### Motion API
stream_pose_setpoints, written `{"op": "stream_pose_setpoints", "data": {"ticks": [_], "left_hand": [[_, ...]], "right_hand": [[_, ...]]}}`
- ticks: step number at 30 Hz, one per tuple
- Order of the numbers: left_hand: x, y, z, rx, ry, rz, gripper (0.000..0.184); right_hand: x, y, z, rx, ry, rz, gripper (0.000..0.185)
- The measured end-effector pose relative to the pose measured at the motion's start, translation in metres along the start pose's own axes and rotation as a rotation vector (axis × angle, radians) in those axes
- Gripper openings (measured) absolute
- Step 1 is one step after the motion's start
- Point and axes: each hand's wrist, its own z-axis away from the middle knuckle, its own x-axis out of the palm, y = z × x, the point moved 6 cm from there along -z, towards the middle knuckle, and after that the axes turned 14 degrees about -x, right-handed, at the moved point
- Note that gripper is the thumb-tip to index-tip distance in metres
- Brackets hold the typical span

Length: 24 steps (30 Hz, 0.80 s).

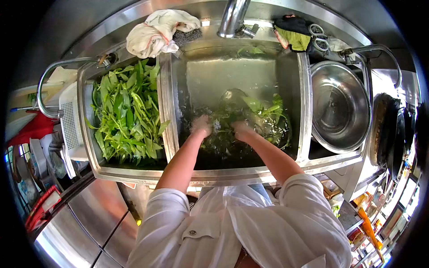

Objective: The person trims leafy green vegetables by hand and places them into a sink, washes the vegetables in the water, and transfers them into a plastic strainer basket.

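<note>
Both hands reach into the water of the middle basin (304, 107). My left hand (202, 126) is partly under the surface at the left of the submerged greens, its fingers blurred by splashing water. To the right, my right hand (241, 130) dips among the leafy greens (275, 117), and its fingers are hidden under water. Some leaves break the surface just right of it. A large pile of green leafy vegetables (127, 109) fills the left basin. What either hand holds cannot be made out.
A steel faucet (232, 20) stands behind the middle basin. A white cloth (156, 33) lies at the back left, dark and green gloves (292, 33) and scissors (318, 36) at the back right. A steel bowl (340, 107) sits in the right basin. A white perforated basket (70, 125) is far left.
</note>
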Motion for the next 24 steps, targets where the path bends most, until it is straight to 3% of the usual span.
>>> {"op": "stream_pose_setpoints", "data": {"ticks": [1,3,7,9,10,13,17,19,24], "left_hand": [[-0.008,-0.004,0.009,-0.002,0.009,0.004,0.035],[-0.020,-0.016,0.029,0.018,-0.075,0.642,0.034],[-0.074,-0.020,0.083,0.213,0.072,0.707,0.036],[-0.107,-0.024,0.109,0.385,0.242,0.889,0.048],[-0.120,-0.024,0.117,0.396,0.240,0.862,0.049],[-0.133,-0.030,0.107,0.304,0.130,0.903,0.046],[-0.187,-0.055,0.148,0.349,0.241,1.000,0.041],[-0.209,-0.074,0.165,0.453,0.399,0.988,0.040],[-0.251,-0.159,0.230,0.420,0.788,1.006,0.041]], "right_hand": [[-0.022,-0.009,0.014,-0.003,0.005,0.008,0.049],[-0.113,-0.045,0.070,0.103,0.198,-0.220,0.045],[-0.191,-0.078,0.132,0.146,0.365,-0.319,0.042],[-0.227,-0.096,0.155,0.128,0.549,-0.370,0.042],[-0.235,-0.097,0.156,0.046,0.682,-0.274,0.042],[-0.252,-0.094,0.149,0.140,0.610,-0.236,0.040],[-0.300,-0.125,0.160,0.026,0.720,-0.290,0.036],[-0.319,-0.144,0.159,-0.031,0.771,-0.240,0.035],[-0.369,-0.248,0.150,-0.399,0.953,-0.151,0.033]]}}
